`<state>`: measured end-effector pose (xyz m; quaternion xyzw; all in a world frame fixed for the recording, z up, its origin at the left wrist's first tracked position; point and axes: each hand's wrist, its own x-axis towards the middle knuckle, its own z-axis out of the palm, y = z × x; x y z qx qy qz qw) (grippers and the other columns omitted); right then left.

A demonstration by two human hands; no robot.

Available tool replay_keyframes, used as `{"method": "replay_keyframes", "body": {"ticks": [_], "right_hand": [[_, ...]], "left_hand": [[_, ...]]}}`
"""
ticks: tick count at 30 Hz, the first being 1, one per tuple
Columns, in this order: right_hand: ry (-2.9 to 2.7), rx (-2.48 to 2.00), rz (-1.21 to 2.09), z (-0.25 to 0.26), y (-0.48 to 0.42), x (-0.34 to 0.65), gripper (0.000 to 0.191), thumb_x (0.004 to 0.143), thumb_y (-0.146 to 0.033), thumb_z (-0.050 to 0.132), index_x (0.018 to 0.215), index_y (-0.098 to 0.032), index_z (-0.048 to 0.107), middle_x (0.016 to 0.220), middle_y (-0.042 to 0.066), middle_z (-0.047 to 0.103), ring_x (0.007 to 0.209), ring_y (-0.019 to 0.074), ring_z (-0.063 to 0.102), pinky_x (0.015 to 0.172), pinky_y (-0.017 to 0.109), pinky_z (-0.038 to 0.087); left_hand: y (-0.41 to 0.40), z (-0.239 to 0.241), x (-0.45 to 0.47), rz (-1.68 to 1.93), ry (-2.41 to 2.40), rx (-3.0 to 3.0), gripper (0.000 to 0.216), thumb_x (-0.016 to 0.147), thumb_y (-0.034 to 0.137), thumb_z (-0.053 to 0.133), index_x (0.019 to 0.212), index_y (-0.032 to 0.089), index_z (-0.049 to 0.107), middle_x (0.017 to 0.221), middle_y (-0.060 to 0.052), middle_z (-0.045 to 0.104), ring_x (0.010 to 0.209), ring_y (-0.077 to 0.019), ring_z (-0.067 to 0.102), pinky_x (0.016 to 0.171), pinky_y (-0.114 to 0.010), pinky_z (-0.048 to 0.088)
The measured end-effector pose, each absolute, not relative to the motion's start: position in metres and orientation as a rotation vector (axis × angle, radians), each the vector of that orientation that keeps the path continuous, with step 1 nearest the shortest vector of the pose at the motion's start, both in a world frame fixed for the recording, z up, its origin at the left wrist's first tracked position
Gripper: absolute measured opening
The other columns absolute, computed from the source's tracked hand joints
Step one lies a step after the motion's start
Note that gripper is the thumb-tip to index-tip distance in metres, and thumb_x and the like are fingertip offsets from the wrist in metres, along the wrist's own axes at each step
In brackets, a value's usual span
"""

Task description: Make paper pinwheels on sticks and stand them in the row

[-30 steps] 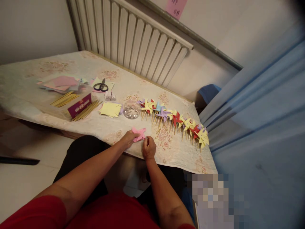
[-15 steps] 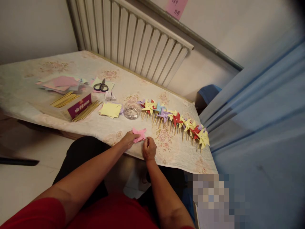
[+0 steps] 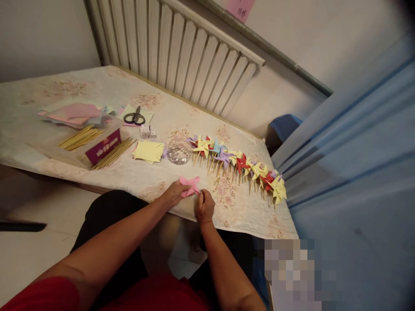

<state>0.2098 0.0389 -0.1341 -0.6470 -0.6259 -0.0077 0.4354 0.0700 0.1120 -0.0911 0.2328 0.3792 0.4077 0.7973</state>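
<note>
The right hand (image 3: 205, 206) has its fingers curled together at the edge of a pink paper pinwheel (image 3: 191, 185); I cannot tell what they pinch. The left hand (image 3: 173, 194) has its fingers clamped on the other side of the pinwheel. It is over the near edge of the worktop (image 3: 246, 211). Its arms look folded in, but no stick shows on it, so this one seems only part done.

Past it, a long row of pinwheels (image 3: 242, 163) on sticks looks done. To the left are a round tub (image 3: 178, 142) of shiny bits, a yellow paper pile (image 3: 148, 151) and loose thin sticks (image 3: 112, 155). Farther back are scissors (image 3: 134, 119) and coloured sheets (image 3: 73, 112). So there seems plenty left to use.
</note>
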Motion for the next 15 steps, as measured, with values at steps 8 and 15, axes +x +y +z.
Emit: {"method": "replay_keyframes", "body": {"ticks": [8, 15], "right_hand": [[-1.502, -1.641, -0.042, -0.137, 0.037, 0.210, 0.036, 0.100, -0.026, 0.031, 0.104, -0.016, 0.066, 0.091, 0.009, 0.070, 0.084, 0.0195, 0.066, 0.078, 0.032, 0.051], [-1.472, -1.677, -0.045, -0.139, 0.034, 0.211, 0.035, 0.100, -0.026, 0.033, 0.106, -0.016, 0.066, 0.093, 0.009, 0.071, 0.088, 0.0198, 0.067, 0.080, 0.032, 0.051]], "left_hand": [[0.125, -0.091, 0.062, 0.781, 0.700, 0.437, 0.010, 0.072, 0.002, 0.071, 0.072, 0.012, 0.069, 0.070, -0.004, 0.070, 0.063, -0.0135, 0.065, 0.072, -0.024, 0.055], [0.147, -0.095, 0.058, 0.756, 0.578, 0.447, 0.011, 0.072, 0.008, 0.075, 0.080, 0.012, 0.071, 0.078, -0.005, 0.072, 0.071, -0.0148, 0.067, 0.078, -0.027, 0.055]]}}
